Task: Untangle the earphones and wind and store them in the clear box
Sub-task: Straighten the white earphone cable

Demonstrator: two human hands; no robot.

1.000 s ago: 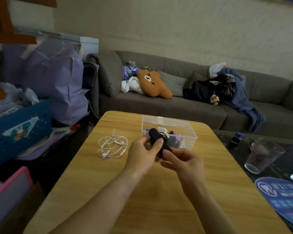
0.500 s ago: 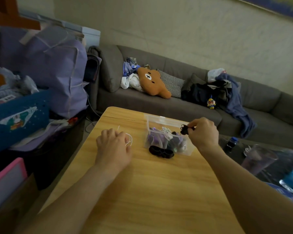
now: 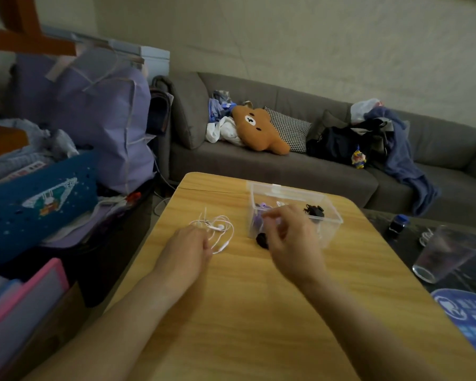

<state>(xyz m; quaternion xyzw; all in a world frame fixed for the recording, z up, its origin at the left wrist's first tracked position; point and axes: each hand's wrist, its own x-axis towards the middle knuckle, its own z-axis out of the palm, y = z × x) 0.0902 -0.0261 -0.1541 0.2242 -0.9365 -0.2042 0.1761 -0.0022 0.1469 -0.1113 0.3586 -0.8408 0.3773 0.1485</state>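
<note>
Head view, the only cam: left hand [image 3: 188, 247] sits at frame centre-left on the worktop [image 3: 259, 312], fingertips on the edge of the white earphones [image 3: 216, 229]; whether it pinches the cord or only touches it, can't tell, fingers hidden behind the knuckles. Right hand [image 3: 291, 237] hovers centre frame just in front of the clear box [image 3: 327, 215], fingers loosely curled, nothing visibly held. Clear box is lidless, w/ black earphones [image 3: 313, 210] wound inside at its right, plus purple and white bits at its left, partly hidden by the hand. A small black item [image 3: 262, 240] lies on the worktop touching or just beside the box front; can't tell what it is. Risks, as I judge: the white cord is a loose tangle, so pulling one strand hard could tighten knots; right hand near the light box could nudge it toward the far edge. Around: glass tumbler [image 3: 445, 257] at frame right on a dark side table, sofa [image 3: 286, 171] behind w/ bear cushion [image 3: 259, 127], purple bag [image 3: 94, 114] upper left. Nothing blocks the reach to the cord.
</note>
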